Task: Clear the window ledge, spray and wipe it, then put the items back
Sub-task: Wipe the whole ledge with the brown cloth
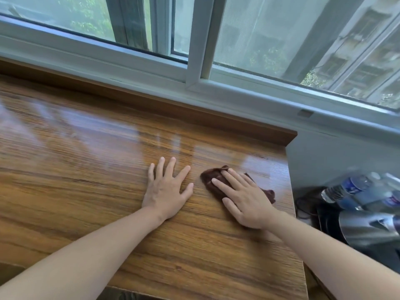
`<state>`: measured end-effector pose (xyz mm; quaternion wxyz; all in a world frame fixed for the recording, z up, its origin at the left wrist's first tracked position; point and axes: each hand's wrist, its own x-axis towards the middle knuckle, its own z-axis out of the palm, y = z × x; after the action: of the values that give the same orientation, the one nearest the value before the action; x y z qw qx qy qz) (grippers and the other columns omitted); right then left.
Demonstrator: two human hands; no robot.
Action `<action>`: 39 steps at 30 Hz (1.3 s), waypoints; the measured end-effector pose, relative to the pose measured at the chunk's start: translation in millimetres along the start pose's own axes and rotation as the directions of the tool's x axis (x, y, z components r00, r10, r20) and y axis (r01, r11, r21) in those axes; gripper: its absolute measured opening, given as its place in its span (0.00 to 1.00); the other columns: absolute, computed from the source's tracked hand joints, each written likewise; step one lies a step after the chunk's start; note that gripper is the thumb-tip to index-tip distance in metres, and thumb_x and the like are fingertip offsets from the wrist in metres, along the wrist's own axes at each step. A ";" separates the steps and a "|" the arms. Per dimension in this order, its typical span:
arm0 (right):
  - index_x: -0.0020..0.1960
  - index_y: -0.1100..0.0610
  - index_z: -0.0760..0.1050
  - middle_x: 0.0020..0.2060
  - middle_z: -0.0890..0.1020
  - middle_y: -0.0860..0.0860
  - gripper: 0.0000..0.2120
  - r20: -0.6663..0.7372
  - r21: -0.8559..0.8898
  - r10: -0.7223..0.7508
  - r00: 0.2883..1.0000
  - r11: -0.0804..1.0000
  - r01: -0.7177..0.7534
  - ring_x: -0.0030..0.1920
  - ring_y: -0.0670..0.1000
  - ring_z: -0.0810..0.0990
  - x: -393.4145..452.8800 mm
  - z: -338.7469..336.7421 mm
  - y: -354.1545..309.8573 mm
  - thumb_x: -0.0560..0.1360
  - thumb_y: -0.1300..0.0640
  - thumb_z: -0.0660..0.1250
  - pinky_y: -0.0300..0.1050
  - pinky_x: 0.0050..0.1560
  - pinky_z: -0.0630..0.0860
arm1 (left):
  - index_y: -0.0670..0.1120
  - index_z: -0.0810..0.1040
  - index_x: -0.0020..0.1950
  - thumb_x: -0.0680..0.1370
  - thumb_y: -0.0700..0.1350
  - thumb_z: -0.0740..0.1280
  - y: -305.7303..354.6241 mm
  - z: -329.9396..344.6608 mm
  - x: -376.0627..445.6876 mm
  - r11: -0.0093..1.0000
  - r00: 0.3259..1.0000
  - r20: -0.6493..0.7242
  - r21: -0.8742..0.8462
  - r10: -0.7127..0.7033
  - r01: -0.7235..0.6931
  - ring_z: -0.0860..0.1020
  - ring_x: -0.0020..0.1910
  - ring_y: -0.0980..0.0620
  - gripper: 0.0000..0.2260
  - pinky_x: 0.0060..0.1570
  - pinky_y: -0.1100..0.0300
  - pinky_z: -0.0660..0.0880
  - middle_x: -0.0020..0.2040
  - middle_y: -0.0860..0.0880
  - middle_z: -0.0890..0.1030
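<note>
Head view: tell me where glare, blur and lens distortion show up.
Head view: window glare washes pale streaks across the glossy wooden ledge, strongest beyond the left hand; the water bottles at the right edge are smeared by blur, their labels unreadable; the wide lens bows the window frame; the right hand and brown cloth are fairly sharp.

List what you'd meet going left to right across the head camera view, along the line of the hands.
Bare wooden ledge → left hand, flat on the wood → brown cloth → right hand, pressing on the cloth → water bottles off the ledge's right end.
</note>
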<state>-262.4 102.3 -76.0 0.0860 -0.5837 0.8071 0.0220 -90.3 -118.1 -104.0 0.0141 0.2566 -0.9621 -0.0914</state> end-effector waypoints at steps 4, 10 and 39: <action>0.84 0.41 0.50 0.84 0.55 0.52 0.29 -0.031 0.000 0.156 0.987 0.988 -0.156 0.84 0.53 0.49 49.5 -9.2 56.9 0.83 0.39 0.42 0.53 0.81 0.49 | 0.62 0.59 0.81 0.80 0.68 0.45 -2.8 0.4 0.6 1.000 1.000 0.013 0.011 0.003 -0.003 0.49 0.83 0.39 0.30 0.80 0.38 0.45 0.84 0.46 0.55; 0.84 0.43 0.49 0.84 0.55 0.52 0.28 -0.045 0.044 0.365 0.930 0.931 -0.363 0.83 0.54 0.49 102.3 -15.8 80.1 0.85 0.43 0.44 0.55 0.82 0.47 | 0.62 0.58 0.81 0.79 0.68 0.41 0.1 -4.4 1.8 0.999 0.999 0.033 0.043 -0.002 0.001 0.49 0.82 0.39 0.32 0.79 0.38 0.45 0.84 0.46 0.55; 0.83 0.38 0.50 0.84 0.51 0.49 0.27 0.080 -0.036 -0.181 0.980 0.982 0.184 0.84 0.51 0.40 -105.9 19.2 -176.1 0.86 0.44 0.53 0.57 0.83 0.47 | 0.64 0.67 0.76 0.79 0.72 0.46 -13.7 -5.8 -14.5 0.943 0.955 -0.012 -0.151 0.298 -0.296 0.49 0.83 0.42 0.29 0.79 0.36 0.42 0.82 0.50 0.60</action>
<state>-61.5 148.4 -66.1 0.1055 -0.6558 0.7456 0.0537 -70.6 -123.5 -100.5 0.0419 0.1063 -0.9801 -0.1623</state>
